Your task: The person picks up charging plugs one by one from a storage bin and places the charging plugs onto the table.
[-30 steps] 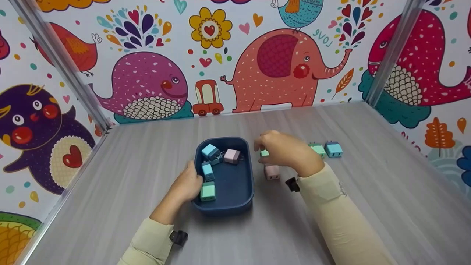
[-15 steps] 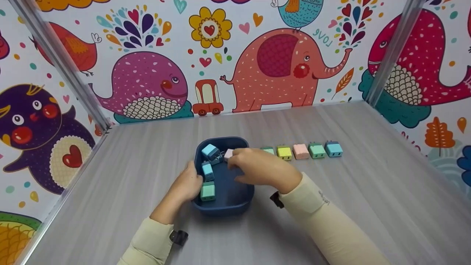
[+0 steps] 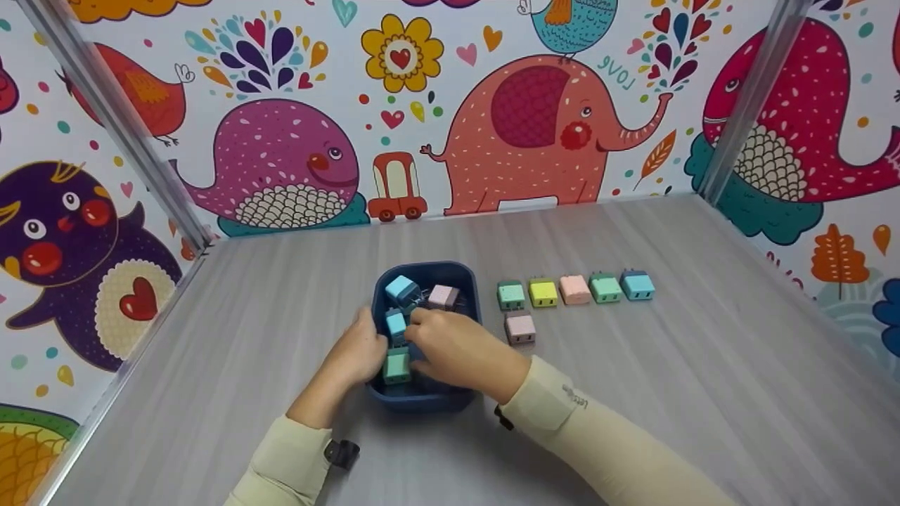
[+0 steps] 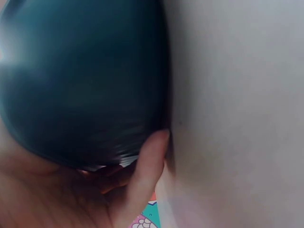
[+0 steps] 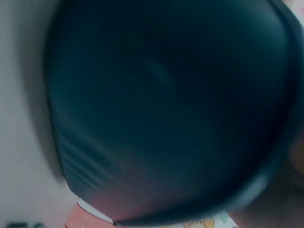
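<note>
Boxy-bodied adapters [image 3: 397, 367], round-cornered tub [image 3: 425, 403]

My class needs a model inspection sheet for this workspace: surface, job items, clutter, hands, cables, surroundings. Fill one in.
Surface: grey wood-grain table, flat.
Job items: blue bin with blue, pink and green plug adapters inside; to its right, a row of five adapters, green, yellow, pink, green, blue; one lone pink adapter in front of the row's left end.
Clutter: nothing seen.
Hands: left hand holds the bin's left side; right hand reaches inside, its grip unclear.
Cables: nothing seen.
Surroundings: cartoon-printed wall panels and metal frame strips.
</note>
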Available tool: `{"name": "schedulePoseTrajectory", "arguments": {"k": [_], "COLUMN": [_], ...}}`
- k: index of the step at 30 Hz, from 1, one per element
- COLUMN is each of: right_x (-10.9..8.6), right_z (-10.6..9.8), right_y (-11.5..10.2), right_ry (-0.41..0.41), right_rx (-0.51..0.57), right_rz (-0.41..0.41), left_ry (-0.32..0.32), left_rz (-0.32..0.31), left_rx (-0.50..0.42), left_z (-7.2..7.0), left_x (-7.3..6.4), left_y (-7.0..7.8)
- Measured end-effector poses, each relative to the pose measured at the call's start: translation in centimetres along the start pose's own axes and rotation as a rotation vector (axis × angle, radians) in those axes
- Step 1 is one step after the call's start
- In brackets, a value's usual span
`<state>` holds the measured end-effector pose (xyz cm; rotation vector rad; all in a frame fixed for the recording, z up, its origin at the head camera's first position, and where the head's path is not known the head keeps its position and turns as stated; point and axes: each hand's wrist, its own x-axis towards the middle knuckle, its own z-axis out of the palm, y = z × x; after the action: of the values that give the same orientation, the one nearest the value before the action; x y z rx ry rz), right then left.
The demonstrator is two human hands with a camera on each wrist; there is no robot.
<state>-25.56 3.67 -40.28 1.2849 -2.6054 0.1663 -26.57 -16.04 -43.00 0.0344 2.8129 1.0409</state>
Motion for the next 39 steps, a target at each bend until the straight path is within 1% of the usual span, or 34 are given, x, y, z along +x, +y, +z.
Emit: {"name": "schedulePoseTrajectory", "arguments": {"k": [4, 7, 14, 19, 26, 31, 35, 39], "right_x": [0.1, 0.2, 0.4, 0.6, 0.6, 0.5, 0.4, 0.2], "right_z": [1.1, 1.7, 2.5, 2.6, 2.6, 2.4, 1.9, 1.1], "right_y": [-0.7, -1.0, -0.9, -0.6, -0.4, -0.2, 0.1, 0.6], "right_ry": [0.025, 0.028, -0.001, -0.021, -0.006, -0.017, -0.053, -0.114], "right_rx": [0.030, 0.049, 0.099, 0.131, 0.155, 0.131, 0.087, 0.071], "right_rz": [0.016, 0.019, 0.008, 0.008, 0.010, -0.004, -0.006, 0.008], "left_ry": [-0.005, -0.006, 0.001, 0.017, 0.000, 0.003, 0.005, -0.001], "left_rz": [0.004, 0.003, 0.007, 0.014, 0.018, 0.025, 0.026, 0.015], "left_rx": [-0.001, -0.004, 0.005, 0.000, -0.004, -0.009, -0.015, -0.019], "left_z": [0.0, 0.1, 0.0, 0.0, 0.0, 0.0, 0.0, 0.0], "left_x": [0.0, 0.0, 0.0, 0.0, -0.1, 0.0, 0.0, 0.0], "left_y": [0.1, 0.1, 0.2, 0.1, -0.1, -0.2, -0.2, -0.1]}}
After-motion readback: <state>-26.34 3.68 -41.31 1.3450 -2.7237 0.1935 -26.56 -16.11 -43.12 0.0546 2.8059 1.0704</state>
